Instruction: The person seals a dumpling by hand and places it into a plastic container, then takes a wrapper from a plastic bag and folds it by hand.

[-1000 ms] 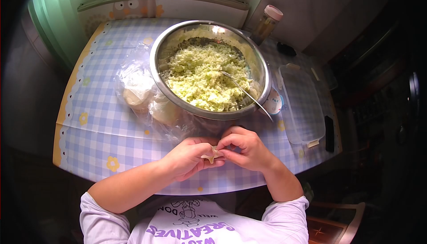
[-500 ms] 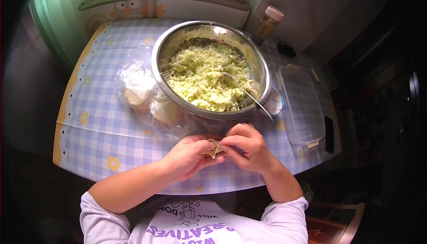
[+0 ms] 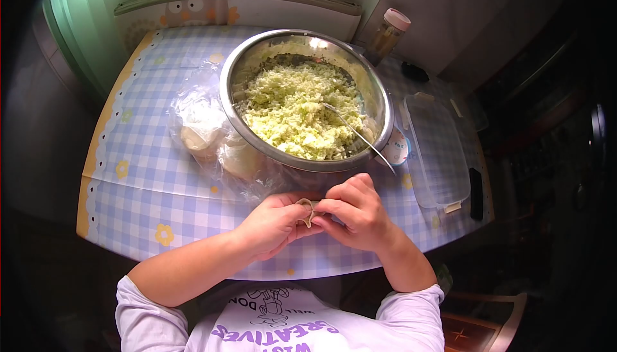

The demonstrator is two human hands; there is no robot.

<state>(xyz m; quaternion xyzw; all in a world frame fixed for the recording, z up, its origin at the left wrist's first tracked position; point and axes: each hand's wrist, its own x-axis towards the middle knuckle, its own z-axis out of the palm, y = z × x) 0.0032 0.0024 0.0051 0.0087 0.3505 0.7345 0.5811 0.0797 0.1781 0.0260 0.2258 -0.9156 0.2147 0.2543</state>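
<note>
Between both hands is a small piece of pale dough wrapper (image 3: pixel 307 214), folded with a raised edge. My left hand (image 3: pixel 273 225) holds it from the left, thumb on top. The fingers of my right hand (image 3: pixel 355 213) pinch its right edge, and they hide part of it. Just beyond the hands stands a large steel bowl (image 3: pixel 283 157) of chopped pale-green filling (image 3: pixel 295 105). A metal utensil (image 3: pixel 360 135) rests in the filling, its handle over the bowl's right rim. Left of the bowl, a clear plastic bag (image 3: pixel 199 121) holds whitish dough pieces.
A clear plastic container (image 3: pixel 437 153) lies on the right of the checked tablecloth (image 3: pixel 154 185), with a black object (image 3: pixel 475 193) beside it. Behind the bowl stands a jar with a pink lid (image 3: pixel 387 31). A round patterned item (image 3: pixel 397 148) sits by the bowl's right side.
The right fingers have shifted slightly along the wrapper and curled in more. The wrapper's opening looks narrower, its edges closer together. The left hand has barely moved.
</note>
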